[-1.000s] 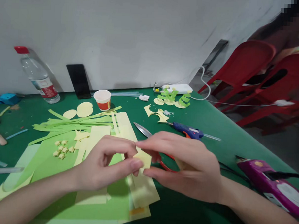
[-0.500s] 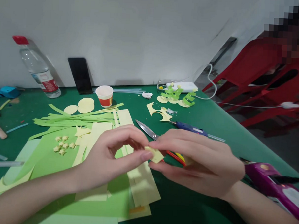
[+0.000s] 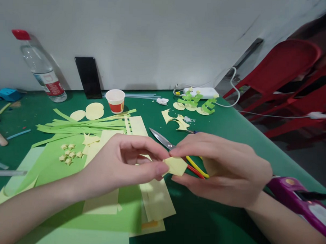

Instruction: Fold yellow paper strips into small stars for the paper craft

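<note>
A small pale-yellow paper pentagon [image 3: 177,166], folded flat, is held up over the table in front of me. My left hand [image 3: 128,167] pinches its left side between thumb and fingers. Around its upper and lower edges close the index finger and thumb of my right hand [image 3: 223,169]. Scissors [image 3: 162,139] with red and yellow handles lie partly hidden behind my right hand. Several small puffed paper stars [image 3: 69,154] rest on the green paper sheet [image 3: 55,175] to the left. Yellow paper sheets [image 3: 159,201] lie under my hands.
Green paper strips [image 3: 84,127], yellow paper discs [image 3: 94,111], a paper cup [image 3: 115,101], a phone [image 3: 88,77] and a bottle [image 3: 48,70] stand or lie toward the wall. Green-and-yellow paper pieces [image 3: 191,98] sit far right. A purple glue gun [image 3: 292,192] lies beside my right wrist.
The pentagon has turned to show its flat face more fully, and both hands have shifted slightly right. The view has tilted down a little.
</note>
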Tool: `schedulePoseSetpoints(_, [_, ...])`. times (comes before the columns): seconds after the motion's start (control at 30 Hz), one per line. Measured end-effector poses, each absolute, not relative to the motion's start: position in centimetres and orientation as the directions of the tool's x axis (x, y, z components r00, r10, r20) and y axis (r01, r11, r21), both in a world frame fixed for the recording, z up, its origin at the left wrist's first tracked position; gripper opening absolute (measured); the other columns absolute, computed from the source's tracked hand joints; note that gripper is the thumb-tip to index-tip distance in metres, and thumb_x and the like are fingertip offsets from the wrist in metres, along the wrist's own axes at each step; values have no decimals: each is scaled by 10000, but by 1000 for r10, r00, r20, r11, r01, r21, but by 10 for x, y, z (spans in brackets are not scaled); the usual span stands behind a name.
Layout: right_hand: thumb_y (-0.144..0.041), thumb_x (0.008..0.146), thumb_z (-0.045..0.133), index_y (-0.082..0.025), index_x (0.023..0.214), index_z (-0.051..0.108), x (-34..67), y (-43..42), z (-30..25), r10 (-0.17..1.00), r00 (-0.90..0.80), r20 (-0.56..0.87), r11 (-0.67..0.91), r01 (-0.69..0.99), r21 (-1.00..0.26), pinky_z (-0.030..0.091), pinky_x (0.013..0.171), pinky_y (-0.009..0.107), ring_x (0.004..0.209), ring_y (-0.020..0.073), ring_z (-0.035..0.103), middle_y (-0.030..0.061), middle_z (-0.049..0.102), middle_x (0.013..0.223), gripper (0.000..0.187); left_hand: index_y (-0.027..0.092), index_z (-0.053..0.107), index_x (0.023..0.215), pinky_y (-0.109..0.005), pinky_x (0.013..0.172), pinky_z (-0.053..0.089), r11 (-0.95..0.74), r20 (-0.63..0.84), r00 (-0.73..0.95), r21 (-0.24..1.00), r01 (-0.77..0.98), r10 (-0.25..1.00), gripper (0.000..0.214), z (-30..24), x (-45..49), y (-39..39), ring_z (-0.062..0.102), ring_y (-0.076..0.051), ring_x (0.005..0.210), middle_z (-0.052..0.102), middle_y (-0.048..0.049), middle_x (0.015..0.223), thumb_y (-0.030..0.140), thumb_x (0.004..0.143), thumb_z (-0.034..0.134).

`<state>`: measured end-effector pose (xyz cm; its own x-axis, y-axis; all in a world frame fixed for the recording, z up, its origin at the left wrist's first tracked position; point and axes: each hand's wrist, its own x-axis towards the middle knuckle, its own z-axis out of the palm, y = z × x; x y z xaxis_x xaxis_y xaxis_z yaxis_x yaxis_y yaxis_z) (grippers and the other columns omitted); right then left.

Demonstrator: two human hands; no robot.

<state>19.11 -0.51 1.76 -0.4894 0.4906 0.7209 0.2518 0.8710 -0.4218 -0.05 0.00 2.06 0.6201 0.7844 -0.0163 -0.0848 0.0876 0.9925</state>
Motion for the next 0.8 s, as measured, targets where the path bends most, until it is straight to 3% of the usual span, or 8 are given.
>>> schedulePoseSetpoints(0.17, [-155, 827, 577, -145, 918, 561, 192, -5, 17, 494, -486, 721, 869, 251, -427, 512, 537, 192, 596, 87, 584, 18, 659, 712, 93, 224, 693, 813, -143, 655, 501, 160, -44, 646, 979, -122, 762, 93, 20, 0, 1, 592, -65, 701, 634, 27, 783, 175, 734, 693])
schedulePoseSetpoints(0.47, [-86, 796, 597, -119, 937, 558, 192, -4, 17, 446, -502, 741, 895, 223, -387, 508, 532, 220, 599, 106, 582, 38, 665, 724, 149, 183, 688, 763, -132, 602, 513, 255, -133, 610, 960, -117, 781, 33, 22, 3, -1, 608, -53, 608, 634, 25, 724, 167, 735, 692])
schedulePoseSetpoints(0.8, [-142, 824, 576, -135, 954, 551, 191, -4, 16, 449, -516, 730, 893, 239, -381, 501, 523, 226, 612, 111, 583, 23, 644, 709, 132, 169, 679, 706, -105, 573, 490, 279, -142, 594, 949, -145, 792, 74, 22, 5, -1, 591, -33, 584, 648, 44, 677, 124, 680, 732])
